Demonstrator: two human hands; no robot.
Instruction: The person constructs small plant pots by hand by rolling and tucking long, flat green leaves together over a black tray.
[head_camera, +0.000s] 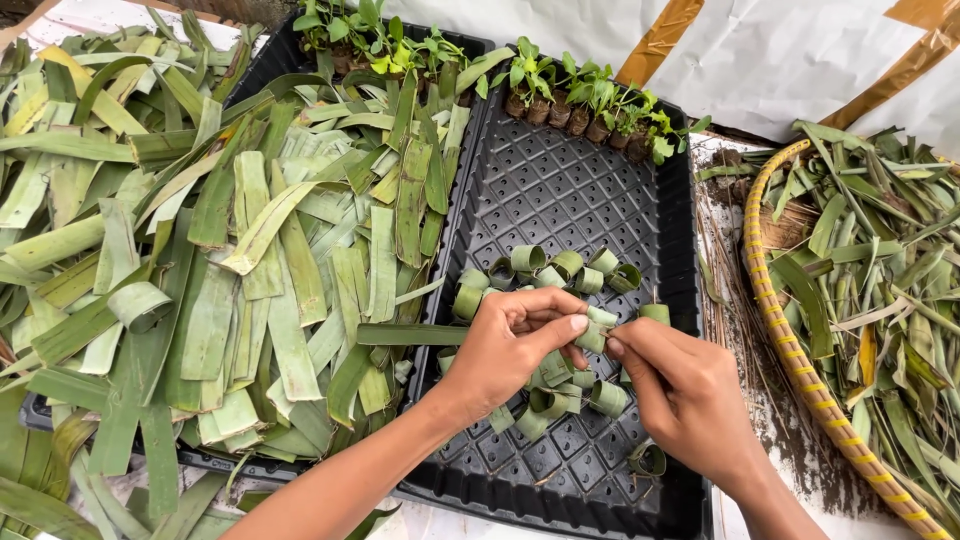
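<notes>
Head view: over a black perforated plastic tray (560, 190), the left hand (505, 345) and right hand (685, 395) pinch a rolled green leaf strip (596, 335) between them; tight, even winding should keep the ring from springing open.
</notes>
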